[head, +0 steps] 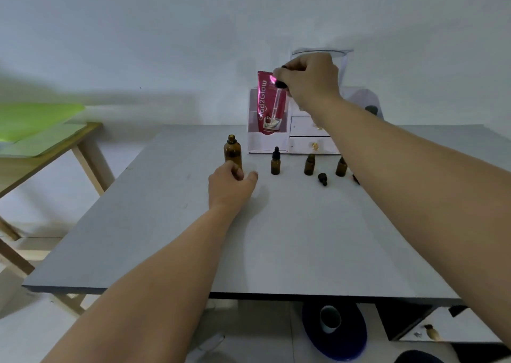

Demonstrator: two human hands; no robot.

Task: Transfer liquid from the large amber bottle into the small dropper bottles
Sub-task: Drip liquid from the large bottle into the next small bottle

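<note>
Nearest the lens: two bare forearms, reaching forward over the grey table [276,238].

Containers.
- Large amber bottle [232,150]: upright at the left end of the row, round-shouldered dark glass, neck uncapped. Fill level unreadable through the glass.
- Left hand [231,187]: down on the table directly in front of the bottle's base, fingers loosely curled, thumb out to the right. Grip or mere contact with the bottle not determinable.
- Right hand [309,78]: raised well above the row, fingertips pinching the black rubber bulb of a dropper [279,86], clear glass pipette pointing down. Liquid inside not determinable.
- Three small amber bottles, upright and spaced apart, right of the large one.
  - Capped dropper bottle [275,165]: closed with a black dropper top.
  - Middle dropper bottle [309,166] and right dropper bottle [341,168]: both uncapped.
- Loose dropper cap [322,179]: black, on its side, just in front of the two uncapped bottles and between them.

Behind the row.
- White organiser [266,143] at the wall.
- Open slot at its left, holding a glossy pink pouch [266,105] upright.
- Two small drawers [307,141] with gold knobs at its right.

Surface and room.
- Table top matte and flat, with a dark front edge.
- Plain pale wall behind.
- At left, wooden side table [88,141] carrying green sheets [36,119].
- On the floor below the front edge, dark blue round object [337,340] with a pale cylinder on it.
</note>
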